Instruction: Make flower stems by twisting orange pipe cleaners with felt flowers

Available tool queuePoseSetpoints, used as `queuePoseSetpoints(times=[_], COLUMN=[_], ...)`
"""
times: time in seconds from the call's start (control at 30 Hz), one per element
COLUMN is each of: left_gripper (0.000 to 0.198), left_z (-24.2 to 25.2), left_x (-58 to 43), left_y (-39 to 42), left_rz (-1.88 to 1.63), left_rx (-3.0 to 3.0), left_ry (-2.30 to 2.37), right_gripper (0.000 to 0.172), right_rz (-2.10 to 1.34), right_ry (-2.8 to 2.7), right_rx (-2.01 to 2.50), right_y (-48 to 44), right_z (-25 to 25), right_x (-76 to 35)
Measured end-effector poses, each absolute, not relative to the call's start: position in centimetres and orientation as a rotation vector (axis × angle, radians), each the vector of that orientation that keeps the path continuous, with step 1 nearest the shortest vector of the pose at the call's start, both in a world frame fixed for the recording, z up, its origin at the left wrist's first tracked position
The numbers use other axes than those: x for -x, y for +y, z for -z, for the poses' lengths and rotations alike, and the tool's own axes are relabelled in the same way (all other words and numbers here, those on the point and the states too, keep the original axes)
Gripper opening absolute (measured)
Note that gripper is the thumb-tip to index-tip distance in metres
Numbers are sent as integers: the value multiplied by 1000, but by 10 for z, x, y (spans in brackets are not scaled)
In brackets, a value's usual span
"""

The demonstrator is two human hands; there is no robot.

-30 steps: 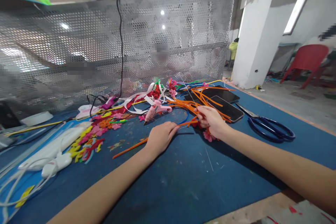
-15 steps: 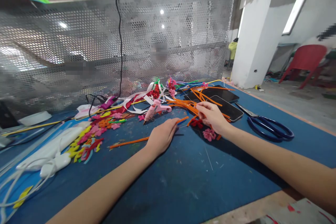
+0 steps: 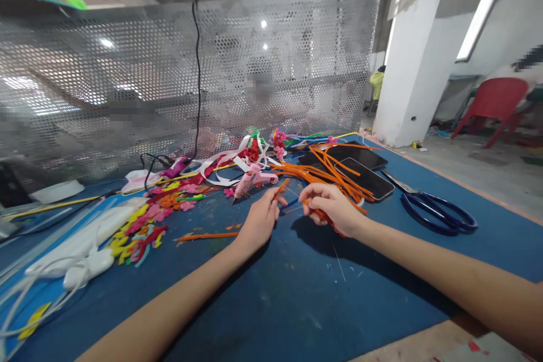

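Observation:
My left hand [image 3: 259,220] is closed in a pinch on a short orange pipe cleaner [image 3: 280,188] that sticks up from its fingertips. My right hand [image 3: 333,208] is curled shut around orange and red pieces, close to the left hand over the blue mat [image 3: 297,294]. A heap of orange pipe cleaners [image 3: 328,172] lies just beyond the right hand, partly over two phones [image 3: 365,176]. A loose orange pipe cleaner [image 3: 207,235] lies on the mat left of my left hand.
Blue-handled scissors [image 3: 436,214] lie at the right. A pink glue gun [image 3: 252,176], ribbons and coloured felt flowers [image 3: 148,220] spread to the left, with white cables [image 3: 80,246]. A perforated metal screen [image 3: 190,79] stands behind; a red chair [image 3: 492,104] is far right.
Both hands drew nearer to me and together. My left hand lifted an orange piece off the mat; my right hand pulled away from the heap, and the pink flower beside it is no longer seen.

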State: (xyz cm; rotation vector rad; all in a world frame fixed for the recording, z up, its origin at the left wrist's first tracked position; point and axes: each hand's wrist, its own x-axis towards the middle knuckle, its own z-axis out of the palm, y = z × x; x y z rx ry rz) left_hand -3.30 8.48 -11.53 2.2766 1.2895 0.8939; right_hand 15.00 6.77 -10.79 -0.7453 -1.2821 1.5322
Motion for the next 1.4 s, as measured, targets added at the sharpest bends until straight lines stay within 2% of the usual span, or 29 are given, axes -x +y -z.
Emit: queuePoseSetpoints(times=[0.17,0.47,1.07,1.2,1.3,1.4], left_gripper=[33,17,19,19,20,22], left_z=[98,81,67,62,60,63], left_x=[26,19,15,13,12,11], left_y=[69,49,47,45,43,43], left_rz=[-1040,-1168,-1249,-1210,-1156,-1098], left_rx=[-2216,-2082,-1919,-1896,-1788,-1643], left_ry=[1189,1105,1185,1177,1183,1185], right_gripper=[12,17,21,15,24,28], right_rz=[-1551,-1507,-1226,-787,-263,77], right_ry=[-1252,-1248,-1404,-1581,-1812,-2033], right_rx=[736,682,729,736,649,647], right_y=[61,51,44,40,42,47], right_z=[106,101,98,99,105,110], right_x=[-145,-142,-138,-142,-150,-157])
